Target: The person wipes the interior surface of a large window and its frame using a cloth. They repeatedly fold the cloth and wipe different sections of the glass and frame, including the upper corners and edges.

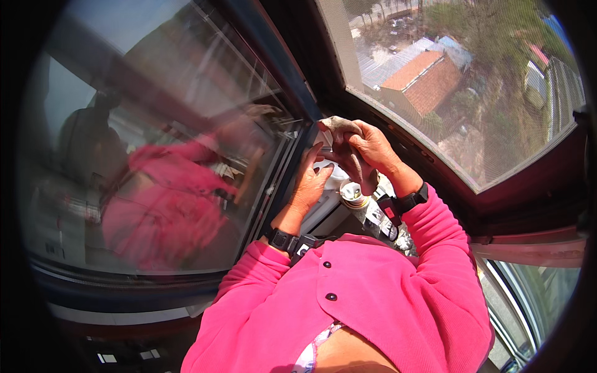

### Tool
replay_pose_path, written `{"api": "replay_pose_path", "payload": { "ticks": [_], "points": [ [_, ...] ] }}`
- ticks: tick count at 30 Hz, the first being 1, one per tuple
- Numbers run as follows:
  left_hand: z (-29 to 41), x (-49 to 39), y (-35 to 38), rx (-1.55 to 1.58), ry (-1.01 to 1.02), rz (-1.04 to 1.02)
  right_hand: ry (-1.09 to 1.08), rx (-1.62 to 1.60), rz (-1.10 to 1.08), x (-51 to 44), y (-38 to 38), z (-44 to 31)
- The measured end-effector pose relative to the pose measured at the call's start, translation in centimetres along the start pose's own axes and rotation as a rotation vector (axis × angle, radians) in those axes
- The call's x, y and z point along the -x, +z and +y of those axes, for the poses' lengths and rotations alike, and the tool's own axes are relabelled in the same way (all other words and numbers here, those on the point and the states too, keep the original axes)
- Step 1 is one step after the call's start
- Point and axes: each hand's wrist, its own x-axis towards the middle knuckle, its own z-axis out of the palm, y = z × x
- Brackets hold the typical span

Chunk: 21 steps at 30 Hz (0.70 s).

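Note:
A crumpled grey-brown cloth (pixel 350 156) hangs from my right hand (pixel 375 145), pinched between thumb and fingers. Its upper fold lies close to the dark frame at the window corner. Beside it, my left hand (pixel 311 176) has its thumb and fingers apart and holds nothing. Those fingers are along the edge of the dark-framed glass window sash (pixel 290 161); whether they press on it I cannot tell. The sash stands to my left, and its pane mirrors the pink top and arms.
A screened window panel (pixel 443 93) fills the upper right, with roofs and trees far below outside. Under my hands are a white round container (pixel 353 192) and several cluttered small items. Another glazed frame (pixel 517 298) stands at lower right. Both wrists carry black straps with devices.

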Motion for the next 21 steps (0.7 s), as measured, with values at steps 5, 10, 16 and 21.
{"api": "replay_pose_path", "payload": {
  "ticks": [5,10,16,21],
  "points": [
    [2.5,3.9,-3.2,0.254,-0.158,-0.456,-0.149,0.44,0.32,-0.5,-1.2,-0.4],
    [3.9,6.5,-5.8,0.275,-0.318,-0.498,-0.14,0.354,0.332,-0.2,-0.9,-1.4],
    [5.7,7.4,-7.3,0.223,-0.204,-0.537,-0.296,0.26,0.307,-0.4,-1.4,-1.6],
    [9.5,10.0,-9.7,0.224,0.022,-0.53,-0.208,0.385,0.373,-0.6,-1.8,-2.0]
  ]
}}
